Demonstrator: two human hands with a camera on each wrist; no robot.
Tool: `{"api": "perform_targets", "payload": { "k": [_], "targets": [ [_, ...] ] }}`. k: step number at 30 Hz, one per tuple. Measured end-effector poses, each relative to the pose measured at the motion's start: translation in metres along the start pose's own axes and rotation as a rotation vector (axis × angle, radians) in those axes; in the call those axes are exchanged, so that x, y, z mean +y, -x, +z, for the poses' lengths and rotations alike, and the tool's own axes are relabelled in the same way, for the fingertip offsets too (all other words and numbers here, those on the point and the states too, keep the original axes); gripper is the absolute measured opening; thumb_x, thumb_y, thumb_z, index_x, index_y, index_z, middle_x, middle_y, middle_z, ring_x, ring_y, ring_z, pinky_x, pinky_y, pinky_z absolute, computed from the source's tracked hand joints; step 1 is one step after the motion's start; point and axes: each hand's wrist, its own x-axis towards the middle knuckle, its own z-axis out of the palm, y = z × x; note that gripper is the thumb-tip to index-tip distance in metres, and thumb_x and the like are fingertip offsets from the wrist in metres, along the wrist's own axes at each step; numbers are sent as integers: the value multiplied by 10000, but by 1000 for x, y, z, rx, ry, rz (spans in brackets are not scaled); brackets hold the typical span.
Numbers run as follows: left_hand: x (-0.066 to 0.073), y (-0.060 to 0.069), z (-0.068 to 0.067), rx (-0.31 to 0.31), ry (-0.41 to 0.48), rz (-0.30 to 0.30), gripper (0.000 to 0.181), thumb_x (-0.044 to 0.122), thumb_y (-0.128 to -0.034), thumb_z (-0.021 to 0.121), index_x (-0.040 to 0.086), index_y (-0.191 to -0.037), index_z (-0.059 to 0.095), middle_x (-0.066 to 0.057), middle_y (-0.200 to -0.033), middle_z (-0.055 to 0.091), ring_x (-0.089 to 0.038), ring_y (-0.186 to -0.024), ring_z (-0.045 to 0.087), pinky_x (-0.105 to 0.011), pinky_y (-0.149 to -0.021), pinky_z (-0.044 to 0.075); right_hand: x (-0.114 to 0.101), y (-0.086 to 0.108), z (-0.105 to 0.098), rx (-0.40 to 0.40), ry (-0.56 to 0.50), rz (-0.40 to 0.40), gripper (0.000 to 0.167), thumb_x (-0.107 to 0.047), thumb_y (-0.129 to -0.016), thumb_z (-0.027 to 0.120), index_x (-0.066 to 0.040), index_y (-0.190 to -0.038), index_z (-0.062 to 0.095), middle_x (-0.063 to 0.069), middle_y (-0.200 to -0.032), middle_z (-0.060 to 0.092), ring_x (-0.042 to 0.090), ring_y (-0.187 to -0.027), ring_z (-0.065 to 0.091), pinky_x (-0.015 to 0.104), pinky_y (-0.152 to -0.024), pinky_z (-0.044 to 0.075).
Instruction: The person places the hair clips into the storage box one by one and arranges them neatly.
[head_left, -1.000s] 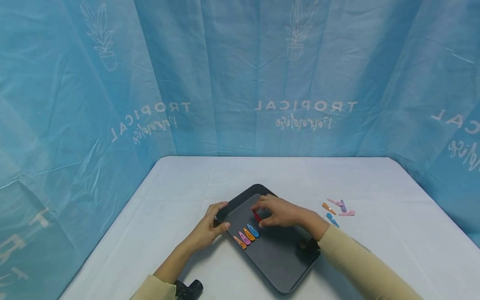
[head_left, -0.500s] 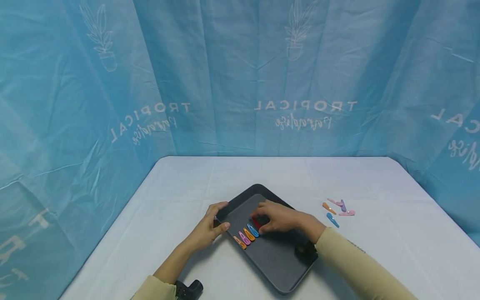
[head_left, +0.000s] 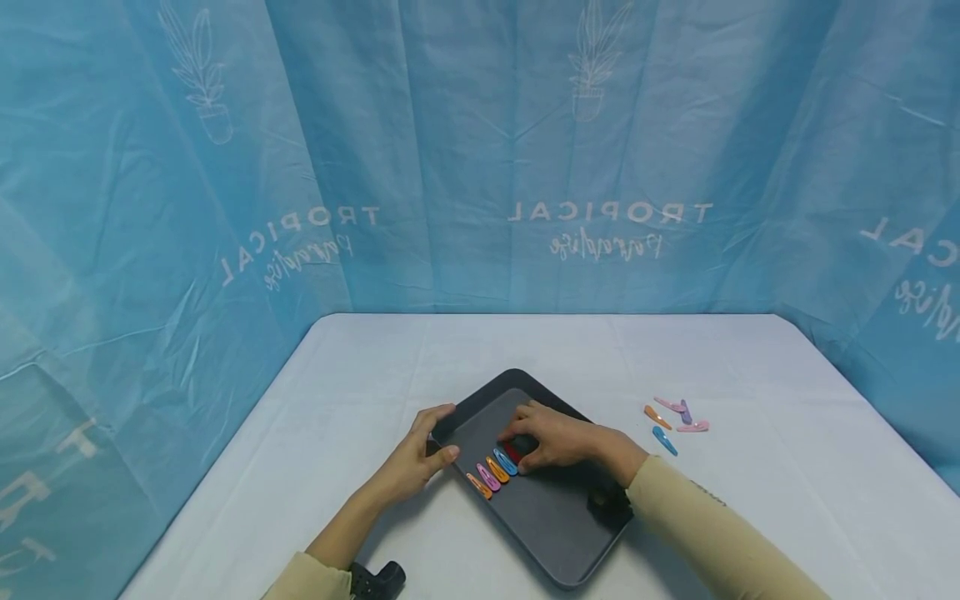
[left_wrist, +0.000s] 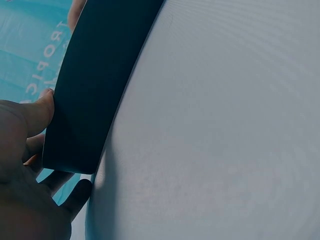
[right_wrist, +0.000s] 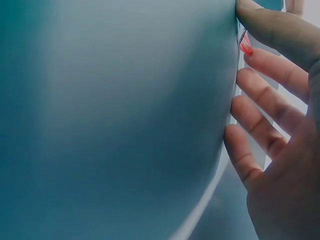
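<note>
A dark grey baking tray (head_left: 555,533) lies at an angle on the white table. My left hand (head_left: 408,458) holds its left corner, thumb on the rim and fingers round the outer wall; in the left wrist view the thumb (left_wrist: 42,112) meets the tray's dark side (left_wrist: 95,85). Inside the tray my right hand (head_left: 558,435) pinches a red hair clip (head_left: 512,451) down at the tray floor. In the right wrist view the red clip (right_wrist: 245,45) shows between thumb and index finger. Beside it lie a blue clip (head_left: 506,461), a yellow-orange clip (head_left: 497,470), a purple-pink clip (head_left: 488,477) and an orange clip (head_left: 478,486), in a row.
Right of the tray several loose hair clips lie on the table (head_left: 750,517), among them a blue clip (head_left: 664,440), an orange clip (head_left: 657,417) and a pink clip (head_left: 693,426). A blue printed curtain (head_left: 465,167) hangs behind the table.
My right hand has moved slightly left and down with the red hair clip, bringing it close beside the blue clip in the row. The left hand and the tray have stayed put.
</note>
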Motion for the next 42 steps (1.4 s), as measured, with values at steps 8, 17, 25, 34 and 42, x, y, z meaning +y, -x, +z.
{"api": "perform_targets", "payload": {
  "k": [8,17,25,34,42],
  "targets": [
    [-1,1,-1,-7,13,12,636,251,-920,597,146,-1471,295,-104,-1511,266,-372,-1425,220,-604,-1098,245,-1,0,0,-19,7,3,484,-372,-813,730,-270,-1267,598,-66,-1126,509,79,-1008,408,274,-861,415],
    [-2,1,0,1,13,5,630,236,-919,601,156,-1468,302,-99,-1507,276,-366,-1428,217,-605,-1104,234,-2,1,1,-19,6,8,509,-385,-806,733,-268,-1280,589,-64,-1157,505,84,-1033,410,294,-883,417],
    [-1,1,1,4,15,9,621,212,-921,598,157,-1466,306,-106,-1505,280,-373,-1427,217,-611,-1099,236,0,2,1,-10,-14,2,515,-394,-804,732,-256,-1278,586,-67,-1178,514,88,-1043,417,307,-888,424],
    [1,2,0,2,32,9,614,214,-920,599,173,-1463,313,-95,-1509,278,-365,-1430,213,-611,-1097,238,-2,4,-3,22,-78,-14,489,-349,-815,729,-215,-1266,597,-65,-1165,557,96,-1043,452,322,-898,449],
    [1,1,0,1,44,-4,618,220,-918,602,166,-1462,314,-91,-1510,273,-364,-1434,198,-614,-1105,219,-9,9,-16,74,-120,-4,475,-304,-834,713,-184,-1277,587,-57,-1210,568,141,-1150,493,414,-981,444]
  ]
}}
